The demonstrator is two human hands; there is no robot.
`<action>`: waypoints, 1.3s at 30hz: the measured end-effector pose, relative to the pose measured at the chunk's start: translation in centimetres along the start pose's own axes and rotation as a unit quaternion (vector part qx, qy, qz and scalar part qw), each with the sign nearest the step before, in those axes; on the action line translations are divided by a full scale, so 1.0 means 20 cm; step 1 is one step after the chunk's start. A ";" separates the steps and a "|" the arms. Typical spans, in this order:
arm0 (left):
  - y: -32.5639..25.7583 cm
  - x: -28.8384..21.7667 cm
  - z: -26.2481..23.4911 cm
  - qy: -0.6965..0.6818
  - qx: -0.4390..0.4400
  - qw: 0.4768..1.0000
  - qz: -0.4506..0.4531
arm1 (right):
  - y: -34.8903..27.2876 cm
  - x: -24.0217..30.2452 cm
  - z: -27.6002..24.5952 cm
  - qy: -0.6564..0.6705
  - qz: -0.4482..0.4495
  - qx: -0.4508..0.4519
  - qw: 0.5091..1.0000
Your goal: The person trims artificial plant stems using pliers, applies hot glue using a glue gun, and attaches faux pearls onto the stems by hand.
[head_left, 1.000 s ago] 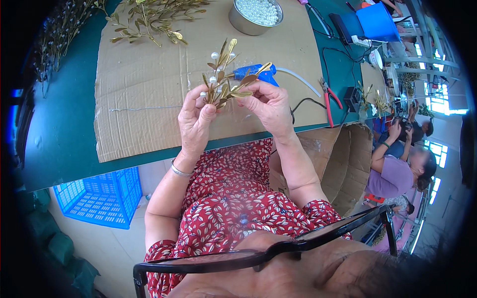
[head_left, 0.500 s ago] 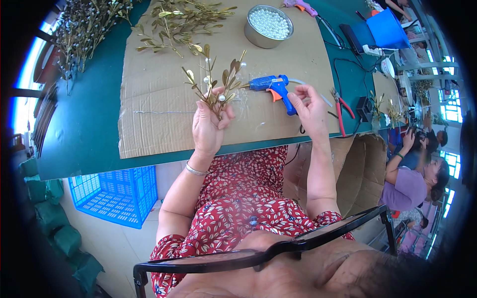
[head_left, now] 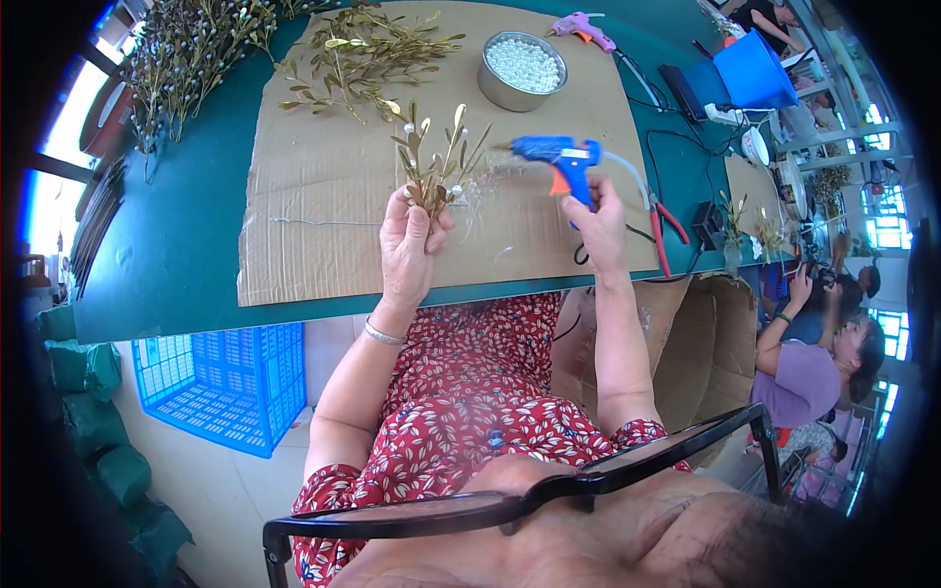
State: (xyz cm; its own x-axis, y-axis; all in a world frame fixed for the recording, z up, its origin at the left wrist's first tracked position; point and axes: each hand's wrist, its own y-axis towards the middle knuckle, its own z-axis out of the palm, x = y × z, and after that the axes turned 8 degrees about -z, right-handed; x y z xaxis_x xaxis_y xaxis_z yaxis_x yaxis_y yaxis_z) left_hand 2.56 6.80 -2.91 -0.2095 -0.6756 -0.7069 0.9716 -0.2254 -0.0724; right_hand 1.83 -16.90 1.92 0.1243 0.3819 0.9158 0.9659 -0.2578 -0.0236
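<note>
My left hand (head_left: 412, 243) pinches the lower stem of a gold-leaved artificial sprig (head_left: 428, 167), which has a few white pearl beads among its leaves. To its right, my right hand (head_left: 600, 223) grips the handle of a blue glue gun (head_left: 557, 157) with an orange trigger. The gun's nozzle points left toward the sprig and stays apart from it. Thin glue strands show on the cardboard sheet (head_left: 323, 250) between them. Past the gun sits a round metal bowl (head_left: 510, 96) of white pearl beads (head_left: 525, 65).
Loose gold sprigs (head_left: 368, 54) lie at the far left of the cardboard; beaded sprigs (head_left: 186, 69) are piled beyond it. A pink glue gun (head_left: 585, 31), red-handled pliers (head_left: 664, 235) and cables lie on the right. A blue crate (head_left: 221, 382) stands below the table. Other people work at far right.
My right hand has closed around the blue glue gun's handle and lifted it, drawing its nozzle away from the sprig. The sprig in my left hand has turned more upright.
</note>
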 end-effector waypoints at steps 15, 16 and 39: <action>0.00 -0.03 -0.07 -0.126 0.089 0.972 -0.180 | -0.18 0.33 -0.05 0.361 -0.076 0.169 0.914; -0.01 -0.03 -0.06 -0.116 0.089 0.972 -0.186 | -0.19 0.34 -0.05 0.340 -0.077 0.174 0.921; 0.01 -0.07 0.05 0.009 0.027 0.992 -0.126 | -0.19 0.32 -0.03 0.296 -0.035 0.180 0.937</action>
State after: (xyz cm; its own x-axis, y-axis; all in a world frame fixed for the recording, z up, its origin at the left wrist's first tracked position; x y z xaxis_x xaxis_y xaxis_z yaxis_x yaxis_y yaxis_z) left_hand 2.82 6.95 -1.22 -0.4432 -0.5805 -0.6831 0.8808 -0.4235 -0.2116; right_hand -1.13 -13.99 8.02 0.0131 -0.2007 0.9796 0.9943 0.1059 0.0084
